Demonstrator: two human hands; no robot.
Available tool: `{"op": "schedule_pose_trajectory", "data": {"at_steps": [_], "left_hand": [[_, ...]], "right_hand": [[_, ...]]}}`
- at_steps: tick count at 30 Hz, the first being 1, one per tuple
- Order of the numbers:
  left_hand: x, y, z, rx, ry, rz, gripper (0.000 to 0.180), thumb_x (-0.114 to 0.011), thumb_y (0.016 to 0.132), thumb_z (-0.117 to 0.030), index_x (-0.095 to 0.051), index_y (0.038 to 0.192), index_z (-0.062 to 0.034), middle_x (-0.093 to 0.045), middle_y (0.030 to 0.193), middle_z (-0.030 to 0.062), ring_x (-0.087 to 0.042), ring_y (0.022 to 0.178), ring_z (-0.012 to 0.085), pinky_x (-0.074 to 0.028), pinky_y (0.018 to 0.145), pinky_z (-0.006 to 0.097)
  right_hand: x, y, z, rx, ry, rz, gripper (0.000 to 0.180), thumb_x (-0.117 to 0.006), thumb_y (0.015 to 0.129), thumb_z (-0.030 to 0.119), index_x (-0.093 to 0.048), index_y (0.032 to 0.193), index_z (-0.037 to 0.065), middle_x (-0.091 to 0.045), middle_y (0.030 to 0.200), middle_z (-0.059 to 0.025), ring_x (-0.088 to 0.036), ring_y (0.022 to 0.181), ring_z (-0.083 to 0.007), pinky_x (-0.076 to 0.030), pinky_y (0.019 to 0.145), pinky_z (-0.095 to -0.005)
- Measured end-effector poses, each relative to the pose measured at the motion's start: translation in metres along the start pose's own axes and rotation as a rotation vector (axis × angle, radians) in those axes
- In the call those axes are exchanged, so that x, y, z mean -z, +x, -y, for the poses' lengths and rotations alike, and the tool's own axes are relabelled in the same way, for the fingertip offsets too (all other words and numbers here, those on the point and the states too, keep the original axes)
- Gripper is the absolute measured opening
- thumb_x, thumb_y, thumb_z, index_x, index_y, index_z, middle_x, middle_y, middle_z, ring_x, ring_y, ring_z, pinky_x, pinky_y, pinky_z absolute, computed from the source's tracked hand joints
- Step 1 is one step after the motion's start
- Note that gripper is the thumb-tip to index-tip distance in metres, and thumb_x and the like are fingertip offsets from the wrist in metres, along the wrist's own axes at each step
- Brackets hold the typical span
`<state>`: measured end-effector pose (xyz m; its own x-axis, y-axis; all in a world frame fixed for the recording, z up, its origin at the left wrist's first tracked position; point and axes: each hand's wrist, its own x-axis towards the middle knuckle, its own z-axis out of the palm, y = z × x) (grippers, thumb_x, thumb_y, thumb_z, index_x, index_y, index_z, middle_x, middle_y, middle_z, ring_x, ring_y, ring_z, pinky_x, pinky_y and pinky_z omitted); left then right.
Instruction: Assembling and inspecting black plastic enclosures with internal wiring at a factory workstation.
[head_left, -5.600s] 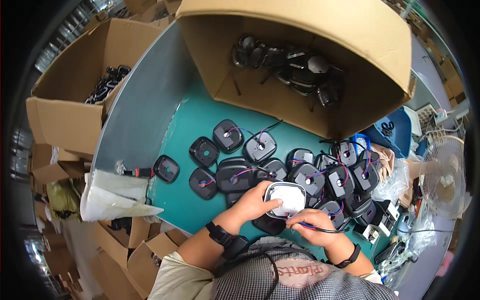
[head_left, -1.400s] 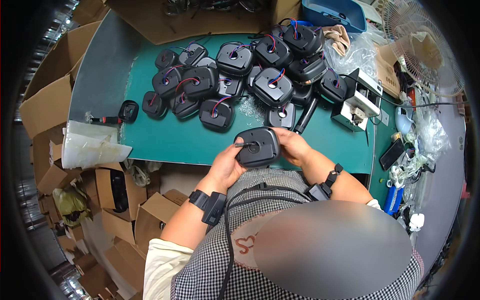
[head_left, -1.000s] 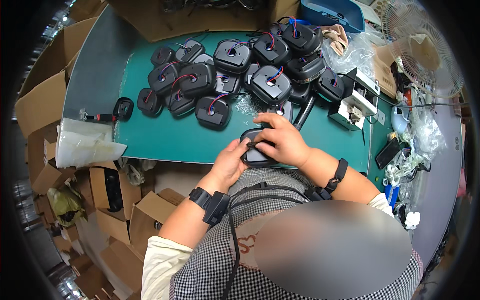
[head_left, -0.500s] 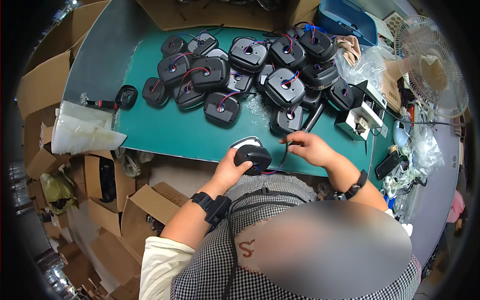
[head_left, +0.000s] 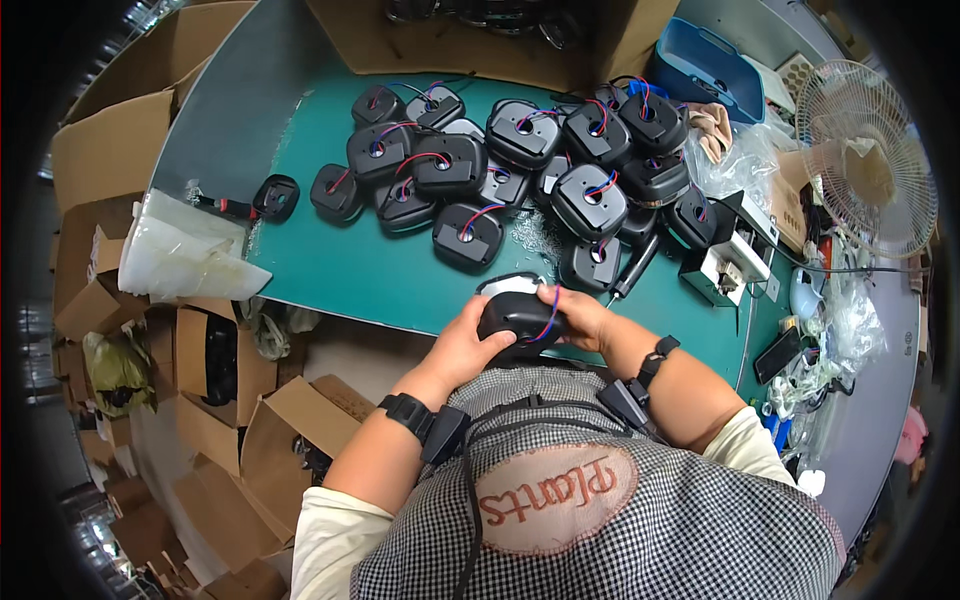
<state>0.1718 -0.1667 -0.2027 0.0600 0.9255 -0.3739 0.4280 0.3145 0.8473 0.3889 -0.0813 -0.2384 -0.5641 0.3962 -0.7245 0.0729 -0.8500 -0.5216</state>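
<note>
A black rounded plastic housing [head_left: 512, 316] is held between my two hands at the table's near edge. My left hand [head_left: 462, 348] grips its left side, thumb on the near face. My right hand [head_left: 580, 318] closes on its right side, fingertips at the upper corner beside a red and blue wire pair [head_left: 553, 318]. The wires arch over the housing's right end. Just beyond it shows a pale, dark-rimmed piece [head_left: 510, 284]; whether it joins the housing I cannot tell. Across the table lies a heap of similar black housings [head_left: 468, 237] with red and blue wires.
Small loose screws [head_left: 535, 235] lie near a black pen-shaped driver [head_left: 636, 266]. To the right stand a white metal device [head_left: 722, 275], a fan [head_left: 850, 155] and a blue bin [head_left: 710, 70]. A black frame [head_left: 276, 198] and white sheets [head_left: 190, 245] lie left. Open cartons [head_left: 305, 415] crowd the lower left.
My right hand has come left from the wire's raised end to grip the housing. The wires now arch over its right end instead of trailing out. The whole view has shifted slightly.
</note>
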Motion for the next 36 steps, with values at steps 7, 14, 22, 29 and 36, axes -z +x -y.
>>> {"op": "schedule_pose_trajectory", "data": {"at_steps": [7,14,22,29,36], "left_hand": [[0.042,-0.02,-0.078,-0.197,-0.509,0.134,0.059,-0.077,0.081,-0.017,-0.044,0.128,-0.0032,-0.058,0.12,0.0108,-0.056,0.113,0.0202,-0.045,0.097,0.035],[0.05,-0.028,-0.136,-0.438,-0.69,-0.157,0.071,-0.079,0.082,-0.036,-0.038,0.127,0.0011,-0.055,0.117,0.0098,-0.056,0.106,0.0162,-0.046,0.093,0.031],[0.039,-0.025,-0.147,-0.672,-0.413,-0.366,0.08,-0.076,0.078,-0.054,-0.037,0.12,0.0012,-0.052,0.108,0.0107,-0.058,0.094,0.017,-0.051,0.081,0.03],[0.046,-0.015,-0.145,-0.686,-0.086,-0.494,0.08,-0.073,0.08,-0.057,-0.036,0.122,0.0015,-0.049,0.12,0.0165,-0.052,0.111,0.022,-0.043,0.096,0.035],[0.05,-0.021,-0.159,-0.546,-0.534,0.037,0.104,-0.077,0.07,-0.065,-0.035,0.138,0.0027,-0.051,0.129,0.0125,-0.051,0.118,0.0214,-0.042,0.102,0.036]], "right_hand": [[-0.031,-0.05,0.059,0.358,0.288,0.552,0.079,-0.048,0.093,0.061,-0.039,0.143,0.002,-0.048,0.142,-0.0157,-0.051,0.128,-0.0262,-0.043,0.106,-0.0421],[-0.068,-0.087,0.076,0.665,0.211,0.43,0.089,-0.051,0.083,0.07,-0.039,0.143,0.005,-0.053,0.136,-0.012,-0.052,0.125,-0.0223,-0.045,0.103,-0.042],[-0.087,-0.115,0.088,0.751,0.2,0.414,0.095,-0.039,0.085,0.076,-0.03,0.148,0.004,-0.044,0.145,-0.0141,-0.046,0.131,-0.0244,-0.04,0.108,-0.0415],[-0.083,-0.117,0.084,0.748,0.203,0.406,0.093,-0.033,0.088,0.076,-0.031,0.146,0.003,-0.047,0.142,-0.0139,-0.048,0.129,-0.0245,-0.039,0.109,-0.0401],[-0.077,-0.13,0.09,0.864,-0.084,0.165,0.089,-0.025,0.091,0.074,-0.045,0.138,0.001,-0.056,0.13,-0.0142,-0.056,0.119,-0.0231,-0.043,0.102,-0.036]]}}
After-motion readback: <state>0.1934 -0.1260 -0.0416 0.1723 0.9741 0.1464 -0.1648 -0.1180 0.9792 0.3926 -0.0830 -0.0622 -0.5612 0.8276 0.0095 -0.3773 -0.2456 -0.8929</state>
